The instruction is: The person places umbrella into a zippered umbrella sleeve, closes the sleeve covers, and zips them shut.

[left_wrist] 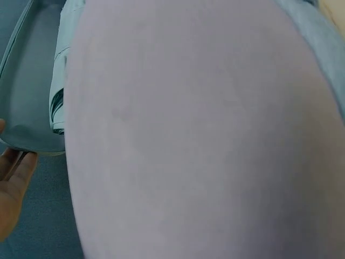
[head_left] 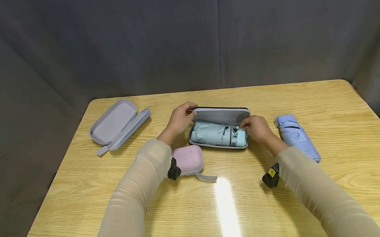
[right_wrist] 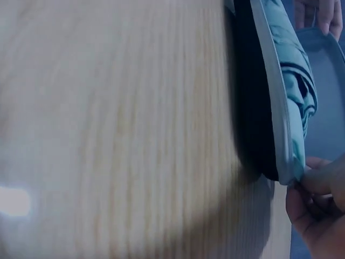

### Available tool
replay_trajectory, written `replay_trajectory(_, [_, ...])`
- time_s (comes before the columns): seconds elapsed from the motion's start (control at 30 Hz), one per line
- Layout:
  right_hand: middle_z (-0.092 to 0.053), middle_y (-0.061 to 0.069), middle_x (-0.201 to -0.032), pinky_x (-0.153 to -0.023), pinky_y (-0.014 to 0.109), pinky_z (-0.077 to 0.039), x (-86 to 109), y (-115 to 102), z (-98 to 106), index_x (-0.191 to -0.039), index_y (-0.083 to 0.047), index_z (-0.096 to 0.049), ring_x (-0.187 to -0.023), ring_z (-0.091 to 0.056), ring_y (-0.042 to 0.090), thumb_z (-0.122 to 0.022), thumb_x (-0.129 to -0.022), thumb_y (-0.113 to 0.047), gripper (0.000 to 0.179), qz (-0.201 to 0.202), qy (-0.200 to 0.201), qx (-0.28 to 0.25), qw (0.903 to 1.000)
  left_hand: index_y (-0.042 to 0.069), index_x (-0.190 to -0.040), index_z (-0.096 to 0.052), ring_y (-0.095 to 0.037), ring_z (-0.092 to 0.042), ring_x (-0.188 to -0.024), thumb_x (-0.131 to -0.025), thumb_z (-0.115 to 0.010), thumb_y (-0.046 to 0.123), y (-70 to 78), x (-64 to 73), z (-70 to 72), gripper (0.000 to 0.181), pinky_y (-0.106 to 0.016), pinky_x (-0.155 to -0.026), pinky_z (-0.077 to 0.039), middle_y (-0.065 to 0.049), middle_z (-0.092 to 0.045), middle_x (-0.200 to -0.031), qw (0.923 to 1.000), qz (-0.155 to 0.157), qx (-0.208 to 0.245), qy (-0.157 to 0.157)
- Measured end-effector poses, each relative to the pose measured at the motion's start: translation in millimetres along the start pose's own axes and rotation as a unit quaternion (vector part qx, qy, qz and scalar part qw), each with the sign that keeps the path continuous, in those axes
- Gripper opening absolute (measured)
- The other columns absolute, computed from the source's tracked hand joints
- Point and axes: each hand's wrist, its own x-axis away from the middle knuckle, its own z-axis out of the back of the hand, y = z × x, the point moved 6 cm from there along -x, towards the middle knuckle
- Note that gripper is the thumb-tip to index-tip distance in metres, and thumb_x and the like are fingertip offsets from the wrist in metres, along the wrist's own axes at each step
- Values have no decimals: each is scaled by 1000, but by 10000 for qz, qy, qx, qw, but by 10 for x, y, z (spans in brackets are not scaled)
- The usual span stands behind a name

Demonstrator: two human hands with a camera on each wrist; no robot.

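A long zip case [head_left: 219, 148] lies open near the table's middle, its grey-lined lid [head_left: 220, 115] raised at the back. Inside lies a folded mint-green umbrella [head_left: 211, 133], handle end to the right. My left hand [head_left: 180, 118] grips the lid's left end between thumb and fingers. At the case's right end, my right hand [head_left: 257, 127] has its fingers curled and pinches at the umbrella's handle end; the right wrist view shows these fingertips meeting beside the rim, though the exact part pinched is hidden. A small pink case [head_left: 190, 158] fills most of the left wrist view.
An open grey-blue case [head_left: 114, 120] lies at the back left. On the right, beyond my right forearm, is a folded blue umbrella [head_left: 296, 136]. The pink case's grey strap [head_left: 206, 177] trails on the wooden table [head_left: 197, 214]. A dark curtain [head_left: 170, 42] hangs behind.
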Motion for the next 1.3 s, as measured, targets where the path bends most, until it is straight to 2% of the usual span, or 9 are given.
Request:
replay_trajectory(0.13, [-59,19,-82,-71,41,-44,-5,9,-14,-77,4,-66,-81,-54,33,-50,-78,9,17,132,-103,16,9999,9,-118,-51,-19,-48,-104,-89,-48,16,-11,4,-6,29,-27,-77,-44,-6,-51,-115,10000,48,-47,9])
replay_trajectory(0.33, [-56,16,-79,-70,39,-44,37,-22,-60,-79,3,-65,-78,-52,31,-50,-74,15,19,1100,-24,767,9910,5,-118,-51,-21,-48,-103,-89,-48,14,-13,6,-6,30,-29,-78,-43,-8,-51,-114,10000,-21,5,8])
replay_trajectory(0.4, [-55,15,-80,-71,39,-44,66,-24,-67,-80,3,-64,-79,-52,30,-49,-74,15,20,1252,69,946,9876,6,-118,-51,-20,-48,-103,-89,-48,14,-15,9,-11,30,-29,-79,-43,-8,-51,-114,10000,-4,24,-8])
replay_trajectory(0.47, [-53,16,-80,-69,39,-43,92,-10,-69,-82,4,-64,-77,-50,30,-47,-75,15,21,1088,90,829,9906,6,-118,-51,-20,-48,-103,-89,-48,16,-15,15,-15,31,-29,-79,-43,-7,-51,-115,10000,16,65,-36])
replay_trajectory(0.6, [-53,20,-84,-71,42,-42,137,46,-64,-87,6,-63,-81,-50,32,-43,-77,13,23,375,-45,130,9992,10,-117,-52,-17,-48,-101,-89,-48,23,-24,39,-20,31,-29,-79,-42,-4,-52,-114,9995,149,258,-106])
replay_trajectory(0.73, [-53,22,-93,-75,44,-40,168,89,-51,-96,8,-61,-88,-49,33,-36,-77,13,32,-61,-234,-410,9989,14,-111,-55,-15,-48,-95,-89,-47,31,-49,61,1,29,-30,-78,-41,-1,-54,-107,9984,348,446,-47])
replay_trajectory(0.97, [-50,25,-103,-76,44,-40,259,138,-10,-105,8,-56,-94,-48,35,-38,-84,7,28,-493,-331,-866,9945,11,-107,-55,-16,-47,-92,-90,-46,31,-65,81,10,28,-31,-78,-40,-3,-54,-103,9979,516,297,-269])
replay_trajectory(1.1, [-50,23,-103,-76,42,-41,314,166,3,-105,8,-56,-93,-50,34,-46,-86,1,23,-664,-145,-973,9929,12,-107,-55,-16,-48,-92,-89,-47,32,-72,94,12,28,-31,-77,-41,-2,-54,-102,9962,699,347,-387])
replay_trajectory(1.3, [-51,21,-99,-68,36,-42,360,193,-5,-102,7,-58,-84,-51,30,-50,-86,-5,21,-846,93,-1183,9893,8,-111,-53,-18,-47,-97,-87,-51,28,-52,114,-11,32,-32,-81,-40,-5,-52,-106,9944,690,323,-736])
